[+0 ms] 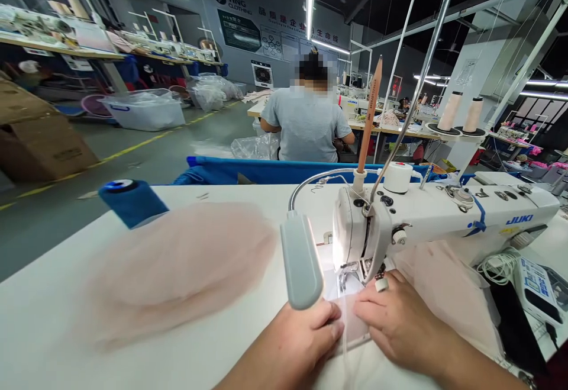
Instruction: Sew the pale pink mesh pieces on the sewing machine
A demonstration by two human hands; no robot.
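Note:
A white sewing machine point(452, 218) stands on the table, its lit needle area close above my hands. Pale pink sheer fabric point(352, 319) lies under the presser foot point(344, 280). My left hand point(306, 334) is just left of the foot, its fingers curled closed on the near part of this fabric. On the other side, my right hand point(399, 319) has its fingers pressed together on the fabric's right edge. The fingertips of both hands are close together, and the fabric beneath them is partly hidden. More pink sheer fabric point(448, 289) spreads behind my right hand.
A heap of pink tulle point(177, 271) covers the table's left part beside a blue thread cone point(132, 202). A grey lamp head point(302, 260) hangs above my left hand. A control box point(539, 289) and coiled white cable point(499, 267) sit at right. A person point(308, 121) sits ahead.

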